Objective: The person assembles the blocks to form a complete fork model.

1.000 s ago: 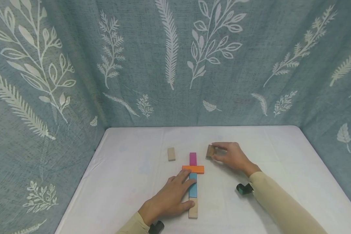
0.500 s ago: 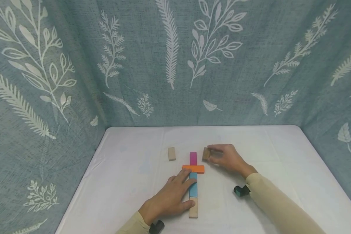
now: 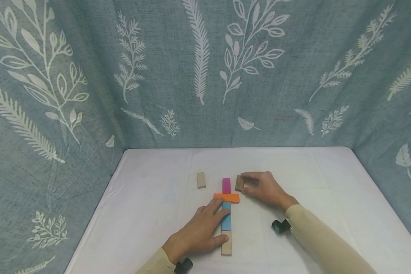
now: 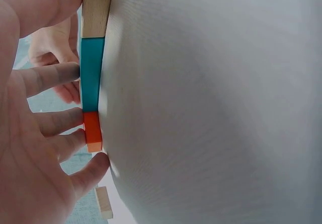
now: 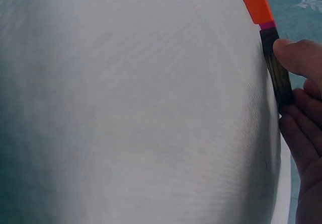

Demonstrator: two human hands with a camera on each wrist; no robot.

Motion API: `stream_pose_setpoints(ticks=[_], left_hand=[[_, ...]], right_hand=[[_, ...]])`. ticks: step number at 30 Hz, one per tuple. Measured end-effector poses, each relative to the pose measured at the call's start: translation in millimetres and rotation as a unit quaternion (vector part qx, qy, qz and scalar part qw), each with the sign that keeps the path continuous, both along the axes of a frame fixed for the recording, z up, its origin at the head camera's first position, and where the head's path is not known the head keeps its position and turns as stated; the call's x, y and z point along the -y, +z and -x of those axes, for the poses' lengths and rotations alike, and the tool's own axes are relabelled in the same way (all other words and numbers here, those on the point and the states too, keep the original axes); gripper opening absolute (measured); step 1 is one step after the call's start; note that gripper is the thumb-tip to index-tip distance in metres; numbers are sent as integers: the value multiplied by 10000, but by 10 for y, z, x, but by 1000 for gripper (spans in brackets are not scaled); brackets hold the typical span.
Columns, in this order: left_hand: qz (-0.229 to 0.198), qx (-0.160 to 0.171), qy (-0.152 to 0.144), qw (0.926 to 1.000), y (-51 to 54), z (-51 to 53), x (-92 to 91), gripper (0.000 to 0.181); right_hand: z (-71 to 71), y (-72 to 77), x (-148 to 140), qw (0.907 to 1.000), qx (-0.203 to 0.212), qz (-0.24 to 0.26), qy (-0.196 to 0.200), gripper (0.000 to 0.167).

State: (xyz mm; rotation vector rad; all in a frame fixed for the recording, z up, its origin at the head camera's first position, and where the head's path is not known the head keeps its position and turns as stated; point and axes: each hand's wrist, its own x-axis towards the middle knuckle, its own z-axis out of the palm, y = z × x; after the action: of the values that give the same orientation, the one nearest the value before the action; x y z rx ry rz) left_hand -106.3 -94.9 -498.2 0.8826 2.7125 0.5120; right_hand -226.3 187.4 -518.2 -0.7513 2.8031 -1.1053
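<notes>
In the head view, a column of flat wooden blocks lies on the table: a plain block [image 3: 227,249], a blue block [image 3: 226,223], an orange block [image 3: 232,198] set crosswise, and a magenta block [image 3: 226,185] beyond it. My left hand [image 3: 198,231] rests along the column with spread fingers. In the left wrist view its thumb [image 4: 50,10] touches the plain block, and other fingertips touch the blue and orange ones. My right hand [image 3: 266,189] pinches a dark brown block [image 3: 239,183] between thumb and fingers, just right of the magenta block.
A loose light wood block [image 3: 201,180] lies left of the magenta block. White cloth covers the table [image 3: 150,205]. A leaf-patterned blue-green curtain [image 3: 178,76] rises behind it and at both sides. Black devices [image 3: 281,226] sit at the wrists.
My right hand has brought the dark brown block left and slightly nearer, closer to the magenta block. The left hand has stayed in place on the column.
</notes>
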Motion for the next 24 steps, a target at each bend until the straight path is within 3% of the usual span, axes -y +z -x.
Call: stream_pose_setpoints(ticks=[10,18,24], left_hand=[[39,57,33,10000,8,1,-7,72],[31,128,75,9999,25,-5,-10,72],[74,83,55,9999,16,-6,-7,72]], right_hand=[[5,-23,1,9998,168,-66,19,55],[31,24,-25,9999,-136,-97,-33,50],[82,71,1,10000,-77,4,33,46]])
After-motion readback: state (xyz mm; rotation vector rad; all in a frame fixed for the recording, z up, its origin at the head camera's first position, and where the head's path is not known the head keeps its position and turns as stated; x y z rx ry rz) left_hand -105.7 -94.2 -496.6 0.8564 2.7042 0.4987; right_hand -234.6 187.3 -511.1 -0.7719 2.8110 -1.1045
